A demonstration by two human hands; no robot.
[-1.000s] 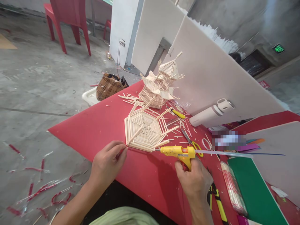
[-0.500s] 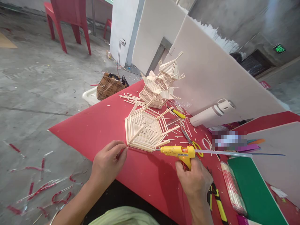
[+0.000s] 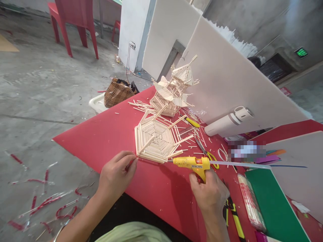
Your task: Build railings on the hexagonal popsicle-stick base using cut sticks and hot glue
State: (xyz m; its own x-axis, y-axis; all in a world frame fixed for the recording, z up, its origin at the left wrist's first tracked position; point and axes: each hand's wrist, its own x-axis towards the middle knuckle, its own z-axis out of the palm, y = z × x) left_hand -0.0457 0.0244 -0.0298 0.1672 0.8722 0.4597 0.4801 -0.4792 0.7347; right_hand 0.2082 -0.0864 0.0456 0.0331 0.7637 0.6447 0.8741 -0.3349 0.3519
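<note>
An octagonal base of pale wooden sticks (image 3: 156,136) lies on the red tabletop, with short sticks standing up around its rim. My left hand (image 3: 118,169) is closed in a pinch at the base's near-left corner, the fingertips hiding exactly what is between them. In my right hand (image 3: 210,191) is a yellow glue gun (image 3: 193,163), held by its handle. Its nozzle points left and meets the near-right corner of the base. A long translucent glue stick (image 3: 239,164) sticks out of the gun's back. Behind the base stands a tiered stick pagoda (image 3: 174,90).
Loose sticks (image 3: 141,107), yellow-handled scissors (image 3: 212,159), a yellow-handled tool (image 3: 192,122) and pliers (image 3: 236,215) lie about the red table (image 3: 108,134). A white bottle (image 3: 227,121) leans by the pale board. A pack of sticks (image 3: 251,201) rests beside a green board (image 3: 272,201).
</note>
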